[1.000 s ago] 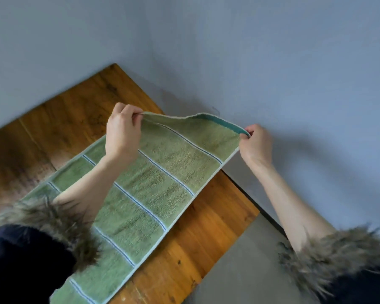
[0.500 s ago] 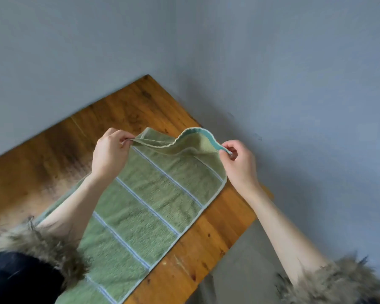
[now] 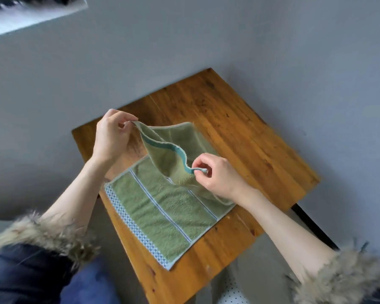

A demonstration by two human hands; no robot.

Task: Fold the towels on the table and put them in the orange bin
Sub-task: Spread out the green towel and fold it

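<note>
A green terry towel (image 3: 162,207), looped pile, pale stripes, checked blue-white hem nearest the body, is spread on a square wooden table (image 3: 250,145). Its far edge, bound in teal, is lifted and curled back. One corner is pinched by the left hand (image 3: 112,137), the other by the right hand (image 3: 217,176), fingers curled on cloth. Varnished, knotty planks are seen beyond both hands. Grey walls (image 3: 294,51) are met behind. Fur-trimmed dark sleeves (image 3: 31,260) are worn.

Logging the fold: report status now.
Left hand and right hand pinch corners of the striped green terry towel. Far end lifted, near end flat on wooden table. Nothing obstructing.
</note>
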